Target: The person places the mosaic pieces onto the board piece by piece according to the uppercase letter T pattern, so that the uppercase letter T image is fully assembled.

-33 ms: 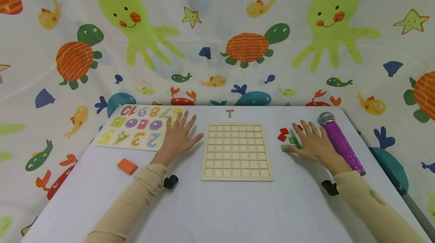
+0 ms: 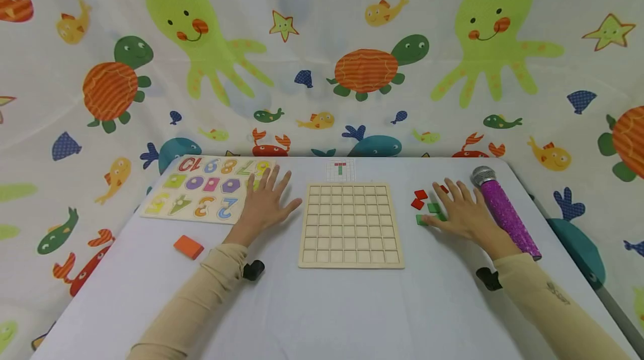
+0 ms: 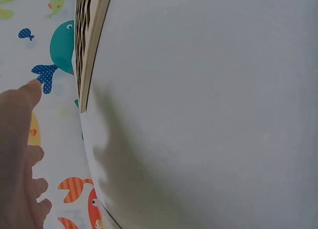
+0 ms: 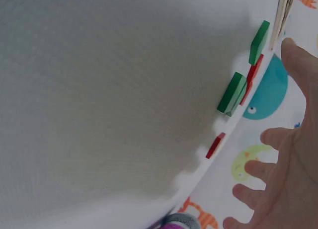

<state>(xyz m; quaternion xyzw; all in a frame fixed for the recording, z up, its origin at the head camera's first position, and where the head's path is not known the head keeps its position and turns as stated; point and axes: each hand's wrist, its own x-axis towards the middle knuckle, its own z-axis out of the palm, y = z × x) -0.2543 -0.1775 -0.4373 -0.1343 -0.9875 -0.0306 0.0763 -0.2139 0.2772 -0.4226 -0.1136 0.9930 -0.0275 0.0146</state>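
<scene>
My left hand (image 2: 264,202), fingers spread, is over the right end of a wooden number puzzle board (image 2: 151,209) and holds nothing. Spread in the same way, my right hand (image 2: 464,212) hovers over several small red and green tiles. One red tile (image 2: 420,194) and one green tile (image 2: 421,219) lie just left of it; others are partly hidden under the fingers. In the right wrist view, a green tile (image 4: 231,92) lies apart from the hand. Between the hands sits a square wooden grid board (image 2: 351,226), its cells bare.
A small card (image 2: 340,170) with a red and green T pattern lies behind the grid board. To the right of my right hand is a purple glittery microphone (image 2: 510,214). An orange block (image 2: 188,247) rests at the left. A patterned cloth (image 2: 312,24) hangs behind the table.
</scene>
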